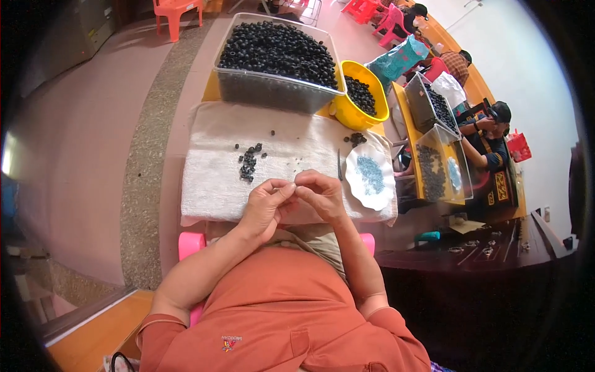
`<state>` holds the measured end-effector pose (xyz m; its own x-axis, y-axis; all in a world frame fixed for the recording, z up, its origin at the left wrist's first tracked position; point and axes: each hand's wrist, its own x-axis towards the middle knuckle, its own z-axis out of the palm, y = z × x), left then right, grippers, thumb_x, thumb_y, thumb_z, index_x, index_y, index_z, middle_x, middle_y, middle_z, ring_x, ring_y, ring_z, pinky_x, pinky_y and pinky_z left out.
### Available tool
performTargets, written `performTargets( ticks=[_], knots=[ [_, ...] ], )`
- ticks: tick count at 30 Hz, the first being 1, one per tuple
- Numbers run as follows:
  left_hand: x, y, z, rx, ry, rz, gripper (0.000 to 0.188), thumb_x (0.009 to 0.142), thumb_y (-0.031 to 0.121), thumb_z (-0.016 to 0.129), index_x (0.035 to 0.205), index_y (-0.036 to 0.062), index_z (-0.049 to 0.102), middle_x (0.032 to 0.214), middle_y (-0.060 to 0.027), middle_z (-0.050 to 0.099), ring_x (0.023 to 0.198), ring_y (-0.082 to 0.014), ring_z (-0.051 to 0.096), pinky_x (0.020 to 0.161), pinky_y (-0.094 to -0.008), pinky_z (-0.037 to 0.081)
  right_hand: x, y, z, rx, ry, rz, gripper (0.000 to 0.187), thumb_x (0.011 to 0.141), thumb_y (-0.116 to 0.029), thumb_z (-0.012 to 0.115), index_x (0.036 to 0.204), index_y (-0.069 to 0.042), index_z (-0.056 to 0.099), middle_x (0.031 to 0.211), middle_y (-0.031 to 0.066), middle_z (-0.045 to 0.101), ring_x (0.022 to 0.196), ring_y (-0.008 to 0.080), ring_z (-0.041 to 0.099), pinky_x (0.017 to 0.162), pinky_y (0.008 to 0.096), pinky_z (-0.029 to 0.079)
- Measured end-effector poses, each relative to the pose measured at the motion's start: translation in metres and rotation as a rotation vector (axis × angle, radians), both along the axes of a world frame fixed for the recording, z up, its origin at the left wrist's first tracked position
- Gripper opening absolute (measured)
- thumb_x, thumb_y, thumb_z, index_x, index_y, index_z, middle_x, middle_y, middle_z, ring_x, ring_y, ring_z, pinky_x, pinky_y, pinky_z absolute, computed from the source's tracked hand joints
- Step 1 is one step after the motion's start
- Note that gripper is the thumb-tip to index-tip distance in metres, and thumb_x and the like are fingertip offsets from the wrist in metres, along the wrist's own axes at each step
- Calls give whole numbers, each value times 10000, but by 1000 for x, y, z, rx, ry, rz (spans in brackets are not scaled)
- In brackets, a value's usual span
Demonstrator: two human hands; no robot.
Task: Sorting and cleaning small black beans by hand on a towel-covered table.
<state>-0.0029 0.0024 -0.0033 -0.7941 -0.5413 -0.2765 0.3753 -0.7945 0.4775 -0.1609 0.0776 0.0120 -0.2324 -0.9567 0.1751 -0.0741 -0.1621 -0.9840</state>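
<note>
My left hand (266, 208) and my right hand (322, 195) meet over the near edge of a white cloth (211, 167), thumbs and forefingers pinched together. Whatever sits between the fingertips is too small to make out. Beyond my left hand lies a loose cluster of small black parts (248, 164). To the right of my right hand stands a white scalloped dish (377, 200) holding small pale-blue pieces (370, 175). A thin dark tool, perhaps tweezers (339, 165), lies between that hand and the dish. A few tiny bits rest on the cloth just past my fingers.
A clear plastic bin (273, 93) full of black parts stands at the back. Beside it is a yellow tub (379, 118) with more, and a small black pile (355, 139). Rightward, other people sit at work near a bench with clear bins (458, 164). A red stool (176, 9) stands far left.
</note>
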Motion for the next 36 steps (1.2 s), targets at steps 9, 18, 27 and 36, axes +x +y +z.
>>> performTargets(
  ticks=[9,18,27,36],
  knots=[
    [-2,-1,-2,-98,-21,-24,58,939,146,634,956,91,634,878,-8,657,797,-102,624,757,-273,527,-2,4,-5,-82,31,38,172,867,28,670,1038,38,655,1041,107,621,944,154,610,825,272,504],
    [-1,0,0,-142,-27,-33,65,932,142,643,937,78,630,869,-10,647,791,-89,616,749,-249,519,1,7,-11,-104,36,18,175,851,24,688,1022,19,649,1036,91,606,924,131,583,782,248,474],
    [-1,-2,5,-118,-3,-83,60,931,137,640,942,83,616,885,-5,630,806,-101,621,766,-275,535,4,7,-10,-127,70,-19,139,843,19,698,960,7,625,1018,67,589,886,106,564,749,233,464],
    [-1,0,2,-153,2,-84,86,938,156,641,960,74,627,885,-7,629,798,-86,602,739,-261,532,11,15,1,-47,170,-89,244,812,-54,744,1020,-1,628,986,40,605,798,75,559,682,211,464]
  ],
)
